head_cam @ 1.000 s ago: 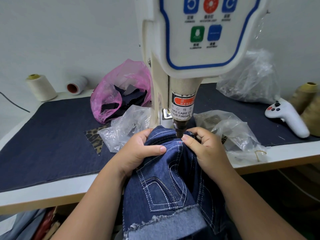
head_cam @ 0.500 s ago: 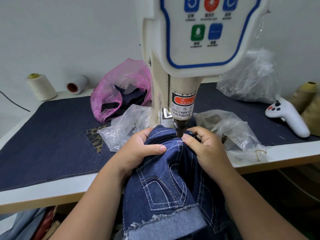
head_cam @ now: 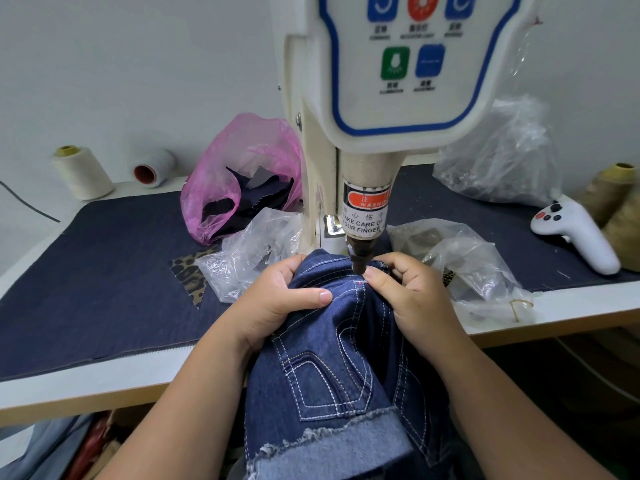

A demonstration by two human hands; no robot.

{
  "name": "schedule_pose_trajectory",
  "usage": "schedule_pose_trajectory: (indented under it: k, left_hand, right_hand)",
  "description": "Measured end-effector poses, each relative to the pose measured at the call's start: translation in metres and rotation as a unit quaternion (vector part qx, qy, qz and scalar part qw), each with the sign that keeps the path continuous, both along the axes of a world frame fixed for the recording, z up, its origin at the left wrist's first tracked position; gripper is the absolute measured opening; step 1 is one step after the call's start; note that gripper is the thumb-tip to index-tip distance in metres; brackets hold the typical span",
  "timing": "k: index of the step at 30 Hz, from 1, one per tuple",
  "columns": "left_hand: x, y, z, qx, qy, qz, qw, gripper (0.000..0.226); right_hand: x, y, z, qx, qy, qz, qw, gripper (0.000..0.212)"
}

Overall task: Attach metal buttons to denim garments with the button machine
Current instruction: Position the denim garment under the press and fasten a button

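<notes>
Waistband edge [head_cam: 341, 268] seemingly touching punch tip [head_cam: 358, 266]

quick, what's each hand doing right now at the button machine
Left hand: closed, gripping the denim garment, thumb on top.
Right hand: closed, fingers pinching the garment's edge beside the machine's punch tip.

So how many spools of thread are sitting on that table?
4, maybe more out of view. A cream spool stands back left, a white one lies beside it, and two tan ones stand at the right edge.
</notes>
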State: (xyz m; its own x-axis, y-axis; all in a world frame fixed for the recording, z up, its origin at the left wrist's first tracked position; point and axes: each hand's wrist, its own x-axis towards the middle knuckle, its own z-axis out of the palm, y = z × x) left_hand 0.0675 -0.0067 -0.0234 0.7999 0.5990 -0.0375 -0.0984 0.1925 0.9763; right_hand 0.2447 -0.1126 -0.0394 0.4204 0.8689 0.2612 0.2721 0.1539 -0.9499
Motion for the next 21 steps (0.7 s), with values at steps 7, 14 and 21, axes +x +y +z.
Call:
schedule_pose_trajectory:
  k: [7,14,21]
  left_hand:
    - [-0.0001,0.0000,-0.0003,0.000,0.000,0.000,1.000,0.056]
    - [0.0005,-0.0003,0.0002,-0.003,-0.003,0.001,1.000,0.054]
    - [0.0001,0.0000,-0.0011,-0.006,-0.005,0.001,1.000,0.055]
  right_hand:
    - [-0.0003,0.0009,-0.0002,-0.001,0.005,-0.001,1.000,0.013]
    - [-0.0001,0.0003,-0.0001,0.000,0.004,0.003,1.000,0.012]
    - [0.0000,-0.0004,0.0011,-0.005,0.008,0.004,1.000,0.012]
